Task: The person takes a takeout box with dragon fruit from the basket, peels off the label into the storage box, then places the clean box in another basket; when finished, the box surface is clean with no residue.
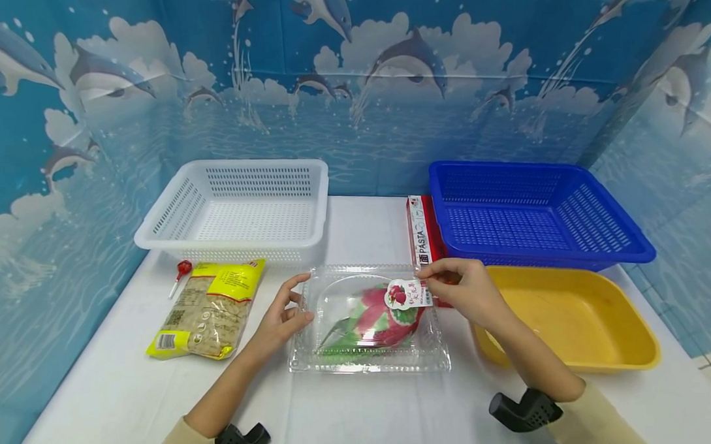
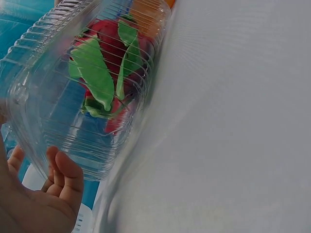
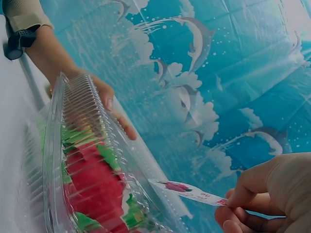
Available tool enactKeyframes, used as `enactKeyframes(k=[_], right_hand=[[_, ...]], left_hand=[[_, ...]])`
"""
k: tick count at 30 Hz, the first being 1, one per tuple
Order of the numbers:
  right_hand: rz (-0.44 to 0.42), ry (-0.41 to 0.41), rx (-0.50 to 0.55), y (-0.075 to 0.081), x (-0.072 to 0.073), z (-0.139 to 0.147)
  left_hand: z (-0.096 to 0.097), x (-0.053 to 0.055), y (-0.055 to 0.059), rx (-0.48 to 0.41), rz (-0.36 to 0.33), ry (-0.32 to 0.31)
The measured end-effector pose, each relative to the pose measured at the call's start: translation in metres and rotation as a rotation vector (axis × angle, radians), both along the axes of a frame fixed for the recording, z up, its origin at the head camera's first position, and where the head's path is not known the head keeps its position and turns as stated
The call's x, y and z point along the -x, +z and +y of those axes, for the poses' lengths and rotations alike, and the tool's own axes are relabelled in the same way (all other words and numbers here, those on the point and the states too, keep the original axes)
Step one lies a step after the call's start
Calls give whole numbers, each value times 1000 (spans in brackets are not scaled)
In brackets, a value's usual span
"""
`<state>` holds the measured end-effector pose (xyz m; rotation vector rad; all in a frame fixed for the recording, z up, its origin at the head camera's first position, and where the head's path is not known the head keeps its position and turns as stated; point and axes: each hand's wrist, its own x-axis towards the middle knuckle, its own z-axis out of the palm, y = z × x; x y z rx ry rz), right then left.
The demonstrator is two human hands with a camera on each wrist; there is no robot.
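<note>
A clear plastic clamshell box lies in the middle of the white table, with a red and green dragon fruit inside. My left hand grips the box's left edge, thumb in front and fingers behind. At the upper right of the lid, my right hand pinches one end of a white sticker label printed with a red fruit. In the right wrist view, the label stretches from the lid to my pinched thumb and fingertips.
Behind stand a white basket and a blue basket. A yellow tub is to the right, partly behind my right arm. A red pasta box lies by the blue basket. To the left lie a yellow food bag and a red lollipop.
</note>
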<state>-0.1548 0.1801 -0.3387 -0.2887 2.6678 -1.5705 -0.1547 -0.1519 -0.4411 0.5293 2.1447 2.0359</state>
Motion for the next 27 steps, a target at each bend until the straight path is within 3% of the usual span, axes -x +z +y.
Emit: enactKeyframes(k=[27], right_hand=[[72,-113,14,-4,-16,53]], left_hand=[[-1,0,-1,15,12,7]])
